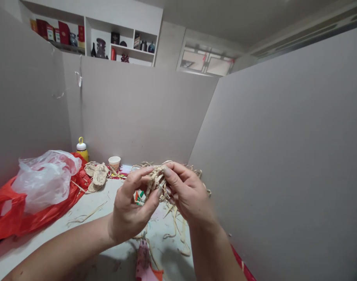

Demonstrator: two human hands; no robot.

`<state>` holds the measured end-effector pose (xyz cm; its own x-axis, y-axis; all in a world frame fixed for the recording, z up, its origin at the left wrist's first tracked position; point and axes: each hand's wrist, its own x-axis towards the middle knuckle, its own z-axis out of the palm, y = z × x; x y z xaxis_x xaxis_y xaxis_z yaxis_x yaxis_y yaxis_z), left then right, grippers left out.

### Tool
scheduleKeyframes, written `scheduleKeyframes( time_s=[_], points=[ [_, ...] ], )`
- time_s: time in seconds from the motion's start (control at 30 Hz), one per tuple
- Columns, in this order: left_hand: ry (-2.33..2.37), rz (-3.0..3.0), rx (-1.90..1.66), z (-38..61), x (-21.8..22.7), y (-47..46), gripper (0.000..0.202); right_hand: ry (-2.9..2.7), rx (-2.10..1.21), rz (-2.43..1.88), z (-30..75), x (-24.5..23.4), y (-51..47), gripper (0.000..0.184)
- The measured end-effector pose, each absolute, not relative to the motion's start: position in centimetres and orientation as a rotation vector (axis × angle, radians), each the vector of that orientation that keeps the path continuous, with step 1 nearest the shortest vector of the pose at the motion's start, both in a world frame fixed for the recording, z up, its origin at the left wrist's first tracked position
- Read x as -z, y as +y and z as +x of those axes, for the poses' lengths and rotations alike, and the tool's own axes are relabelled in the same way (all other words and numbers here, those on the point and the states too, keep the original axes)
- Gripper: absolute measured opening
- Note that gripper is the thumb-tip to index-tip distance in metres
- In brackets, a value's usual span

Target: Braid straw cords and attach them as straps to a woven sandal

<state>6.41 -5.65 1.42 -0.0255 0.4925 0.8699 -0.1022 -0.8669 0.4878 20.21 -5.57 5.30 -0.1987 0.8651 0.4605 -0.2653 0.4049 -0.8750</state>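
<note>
Both my hands are raised above the table, pinching a small woven bundle of pale straw strips. My left hand grips it from the left with thumb and fingers closed. From the right, my right hand clamps the same bundle, fingers curled over its top. Loose strips hang from the bundle down to the table.
Grey partition walls close in on the left, back and right. A red plastic bag with a clear bag on it lies left. Woven straw pieces, a paper cup and a yellow bottle stand at the back. A pink tool lies near me.
</note>
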Motion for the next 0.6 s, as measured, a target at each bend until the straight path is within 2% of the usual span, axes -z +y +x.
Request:
scheduleKeyframes(
  time_s=[0.23,0.47,0.6],
  points=[
    [0.354,1.768,-1.887,6.7,-0.8,-5.5,0.048,-1.364,-1.229,-0.551,19.8,-5.7,-5.7,0.023],
    [0.543,1.773,-1.798,6.5,-1.2,-5.1,0.042,-1.432,-0.811,-0.69,19.8,-6.0,-5.6,0.025],
    [0.638,1.73,-1.737,6.3,-1.9,-5.6,0.036,-1.412,-0.863,-0.598,20.6,-6.3,-5.4,0.02]
  ],
)
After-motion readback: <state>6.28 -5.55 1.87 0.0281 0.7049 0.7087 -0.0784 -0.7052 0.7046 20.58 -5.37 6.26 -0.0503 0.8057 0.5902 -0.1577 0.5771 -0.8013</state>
